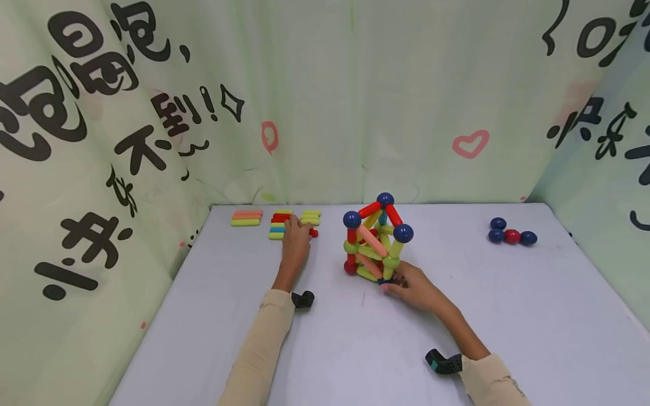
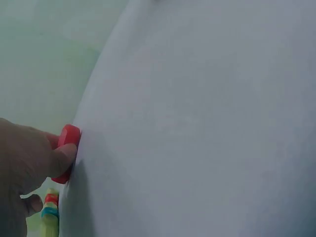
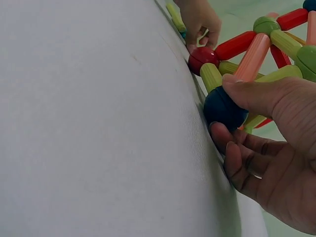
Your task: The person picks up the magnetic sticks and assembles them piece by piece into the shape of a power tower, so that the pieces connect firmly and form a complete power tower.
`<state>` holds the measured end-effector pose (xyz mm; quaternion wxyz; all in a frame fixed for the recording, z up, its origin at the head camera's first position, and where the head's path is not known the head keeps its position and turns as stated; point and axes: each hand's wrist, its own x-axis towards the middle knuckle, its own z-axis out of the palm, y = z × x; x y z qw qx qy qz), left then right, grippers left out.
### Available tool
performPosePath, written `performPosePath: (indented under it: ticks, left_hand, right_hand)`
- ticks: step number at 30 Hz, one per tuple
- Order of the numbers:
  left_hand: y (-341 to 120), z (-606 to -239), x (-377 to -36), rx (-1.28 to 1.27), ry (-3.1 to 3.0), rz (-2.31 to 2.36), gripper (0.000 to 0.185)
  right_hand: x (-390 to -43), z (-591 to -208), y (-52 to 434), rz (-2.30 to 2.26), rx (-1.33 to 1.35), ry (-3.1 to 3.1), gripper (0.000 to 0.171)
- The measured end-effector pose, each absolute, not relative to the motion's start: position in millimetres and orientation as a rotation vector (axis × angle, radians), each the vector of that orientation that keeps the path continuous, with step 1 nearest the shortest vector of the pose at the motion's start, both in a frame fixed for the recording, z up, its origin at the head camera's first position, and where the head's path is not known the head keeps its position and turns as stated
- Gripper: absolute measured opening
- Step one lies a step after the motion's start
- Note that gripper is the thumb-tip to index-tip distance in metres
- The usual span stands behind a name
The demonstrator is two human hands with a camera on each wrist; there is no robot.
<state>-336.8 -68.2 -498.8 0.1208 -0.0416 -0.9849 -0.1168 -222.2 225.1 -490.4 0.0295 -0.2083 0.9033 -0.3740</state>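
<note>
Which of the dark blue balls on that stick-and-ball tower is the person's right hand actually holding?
The bottom front one, resting on the table. The right hand pinches it, while the other three blue balls sit untouched at the top of the tower.

red stick [image 2: 66,148] pinched, rod-ball frame [image 1: 377,241] upright — mid-table

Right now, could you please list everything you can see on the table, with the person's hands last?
Table: one, pale grey, enclosed by printed green cloth walls.
Ball-and-stick frame: one, blue, green and red balls joined by red, yellow-green and pink sticks, table centre.
Loose sticks: three small groups, orange, yellow-green, red and blue, back left.
Loose balls: four, three blue and one red, back right.
Red stick: one, pinched at the middle group.
Blue ball: one, frame's near bottom corner.
Left hand: pinches the red stick.
Right hand: grips the blue ball.
</note>
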Motion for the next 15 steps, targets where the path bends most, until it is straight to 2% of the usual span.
performPosePath:
  ticks: [3,7,15]
  left_hand:
    - [-65.6,-493.4,-332.6,-0.089,-2.825,-0.441,0.033]
    - [-55.3,-474.4,-322.3,-0.096,-2.700,-0.832,0.031]
    - [-33.6,-422.4,-289.5,-0.376,-2.097,-1.748,0.035]
  right_hand:
    - [-222.9,-490.1,222.9,-1.175,-0.640,2.771,0.029]
    - [-224.4,-488.6,222.1,-1.169,-0.636,2.766,0.027]
    - [-224.3,-482.5,225.4,-1.136,-0.578,2.697,0.033]
